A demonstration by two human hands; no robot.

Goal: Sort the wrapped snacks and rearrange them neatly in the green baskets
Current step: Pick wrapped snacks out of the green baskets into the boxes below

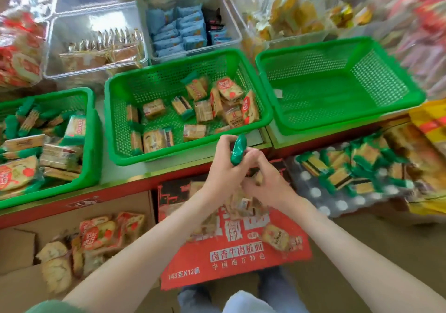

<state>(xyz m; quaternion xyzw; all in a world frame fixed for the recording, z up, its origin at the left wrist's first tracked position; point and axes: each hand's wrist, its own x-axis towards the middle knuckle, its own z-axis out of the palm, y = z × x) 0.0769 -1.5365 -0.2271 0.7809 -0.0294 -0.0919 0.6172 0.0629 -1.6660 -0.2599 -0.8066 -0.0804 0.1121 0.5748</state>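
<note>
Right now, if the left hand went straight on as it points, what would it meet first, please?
Probably the near rim of the middle basket: the left hand, gripping a green snack, points forward at it. Height is unclear, so it might pass over the rim.

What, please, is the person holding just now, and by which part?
The left hand grips a green-wrapped snack by its lower end; whether the right hand holds anything cannot be told.

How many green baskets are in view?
3: left basket, cut by the frame edge, full of snacks; middle basket, loosely scattered snacks; right basket, no snacks. Others may lie out of frame.
</note>
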